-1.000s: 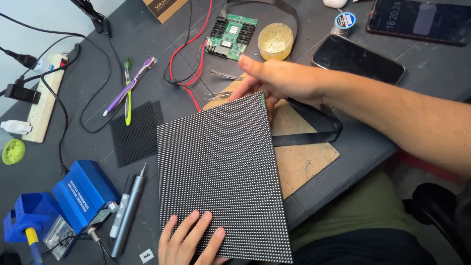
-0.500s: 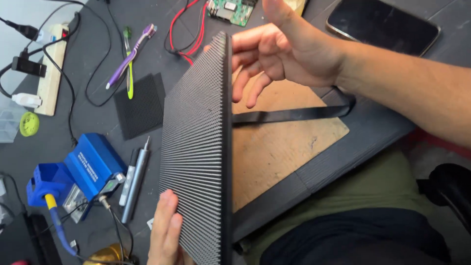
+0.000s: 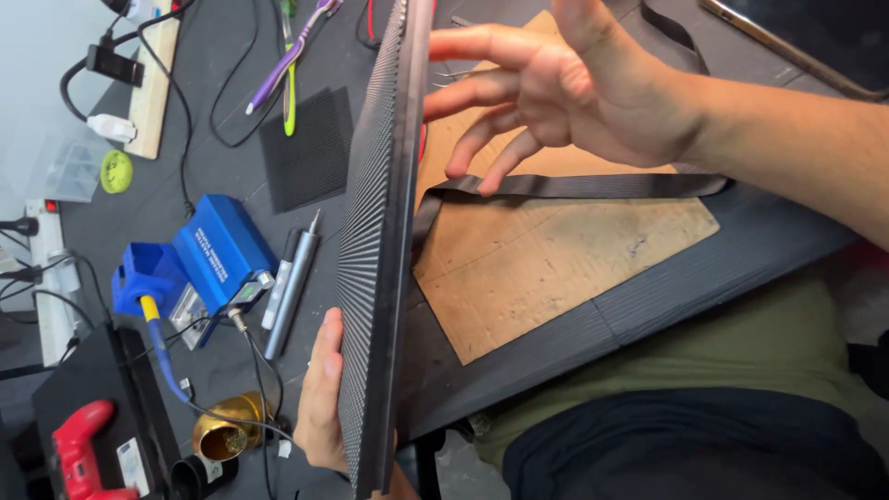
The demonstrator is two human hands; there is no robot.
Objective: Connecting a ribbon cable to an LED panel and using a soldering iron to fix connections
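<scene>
A dotted panel stands on edge at frame centre, over the tabletop. The left hand grips its lower edge. The right hand, open with fingers spread, touches its upper back, above a brown board.

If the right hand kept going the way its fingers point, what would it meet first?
Probably the back of the dotted panel, held on edge: the right hand has open fingers pointing at it, with tips almost there. Depth is unclear.
</scene>
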